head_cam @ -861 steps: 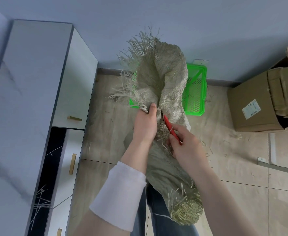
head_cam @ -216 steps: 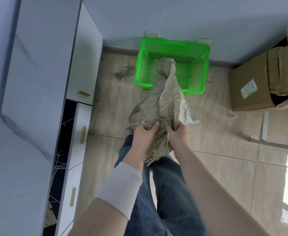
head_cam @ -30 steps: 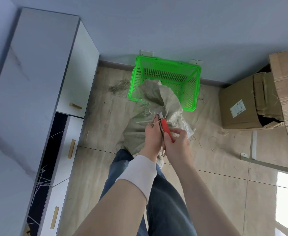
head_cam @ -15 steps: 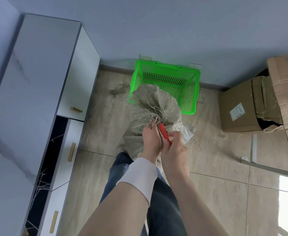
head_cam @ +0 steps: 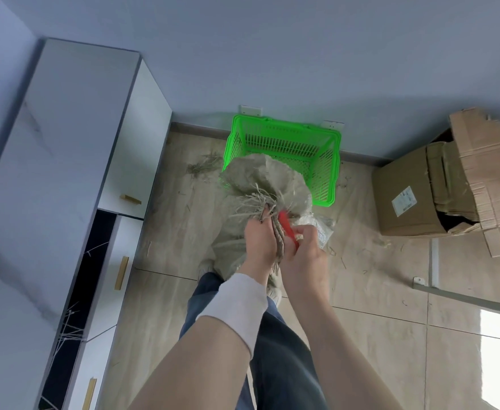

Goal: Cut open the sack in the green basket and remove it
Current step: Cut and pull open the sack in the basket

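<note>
A frayed grey-green woven sack (head_cam: 268,180) hangs bunched in front of me, its top overlapping the near left corner of the green plastic basket (head_cam: 325,152), which stands on the floor against the wall. My left hand (head_cam: 259,238) grips a gathered fold of the sack with loose fibres sticking out above the fingers. My right hand (head_cam: 303,250) holds a red-handled cutting tool (head_cam: 286,227) pressed against the sack right beside the left hand. The tool's blade is hidden in the fabric.
A white cabinet (head_cam: 74,161) with brass handles and an open dark gap runs along the left. Cardboard boxes (head_cam: 438,187) stand at the right. Sack fibres (head_cam: 202,165) lie scattered on the tiled floor. My legs in jeans are below.
The two hands have stayed together on the sack with the red tool. The sack's bunched top has shifted a little lower against the basket's corner, and the view has tilted slightly.
</note>
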Action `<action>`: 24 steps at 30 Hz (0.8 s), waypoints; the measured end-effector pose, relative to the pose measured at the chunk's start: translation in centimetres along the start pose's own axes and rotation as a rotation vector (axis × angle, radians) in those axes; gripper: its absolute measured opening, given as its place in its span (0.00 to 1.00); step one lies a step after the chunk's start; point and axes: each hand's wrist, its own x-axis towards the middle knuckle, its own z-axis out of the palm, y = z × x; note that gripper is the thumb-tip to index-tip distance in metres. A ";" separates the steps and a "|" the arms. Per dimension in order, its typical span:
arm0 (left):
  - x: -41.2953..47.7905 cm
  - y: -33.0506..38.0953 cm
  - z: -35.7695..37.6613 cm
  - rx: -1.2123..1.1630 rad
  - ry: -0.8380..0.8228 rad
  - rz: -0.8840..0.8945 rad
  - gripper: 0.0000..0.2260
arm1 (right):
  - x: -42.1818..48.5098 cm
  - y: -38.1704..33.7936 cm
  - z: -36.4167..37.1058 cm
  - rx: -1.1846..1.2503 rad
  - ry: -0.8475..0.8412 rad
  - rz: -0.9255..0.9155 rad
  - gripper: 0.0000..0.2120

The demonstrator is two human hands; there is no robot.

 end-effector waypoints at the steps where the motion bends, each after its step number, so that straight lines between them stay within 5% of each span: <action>1: 0.4 -0.8 -0.7 -0.025 0.044 -0.045 0.14 | 0.1 -1.0 -0.9 0.058 0.106 -0.060 0.09; 3: 0.4 -2.6 -2.0 -0.055 0.100 -0.133 0.13 | 1.7 -3.2 -3.0 0.110 0.214 -0.127 0.09; 7: -1.7 -3.2 -2.1 -0.017 0.027 -0.175 0.17 | 6.5 -3.3 -4.9 0.053 0.035 -0.004 0.13; 11: -1.7 -1.5 -2.5 0.009 -0.022 -0.184 0.23 | 5.4 2.0 -1.7 0.369 -0.184 0.245 0.16; 18: -1.4 -2.7 -4.6 0.091 0.054 -0.090 0.15 | 2.2 6.1 -0.1 0.610 -0.272 0.374 0.06; 24: -2.8 -2.8 -5.3 0.076 -0.082 -0.114 0.17 | 1.7 5.0 2.3 0.378 -0.235 0.409 0.29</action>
